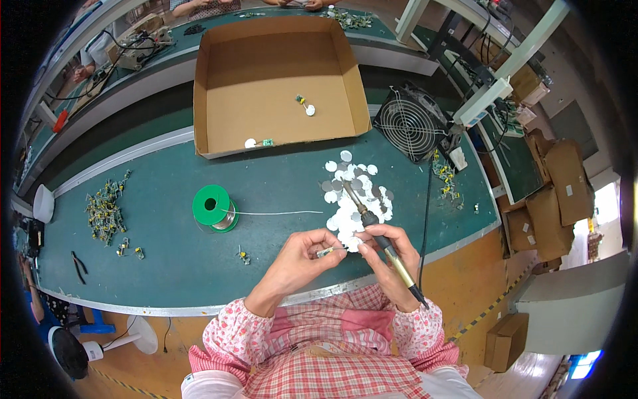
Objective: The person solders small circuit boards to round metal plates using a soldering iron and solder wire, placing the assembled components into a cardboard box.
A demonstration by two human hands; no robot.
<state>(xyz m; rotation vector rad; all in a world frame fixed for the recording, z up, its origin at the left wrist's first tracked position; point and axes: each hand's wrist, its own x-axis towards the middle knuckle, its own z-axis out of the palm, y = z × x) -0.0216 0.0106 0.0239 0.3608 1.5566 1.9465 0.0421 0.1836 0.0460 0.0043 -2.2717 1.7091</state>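
My left hand (290, 265) pinches a small circuit board (324, 252) between thumb and fingers, above the table's near edge. Close beside it, my right hand (392, 272) has a soldering iron (399, 265) lying across it, its tip slanting away over a pile of white and grey discs (343, 216). The right thumb and fingertips meet at a white disc (354, 245) near the board; whether disc and board touch is too small to tell. Left of the pile stands a green solder reel (205, 199), with solder wire (279, 213) stretched toward the discs. A loose small board (244, 256) lies nearer me.
A shallow cardboard box (266, 100) at the back holds two boards with discs. A black fan (410, 124) stands right of it, near several small boards (446, 176). More boards (104, 211) are heaped at left, beside pliers (78, 267). The iron's cable (425, 219) crosses the right side.
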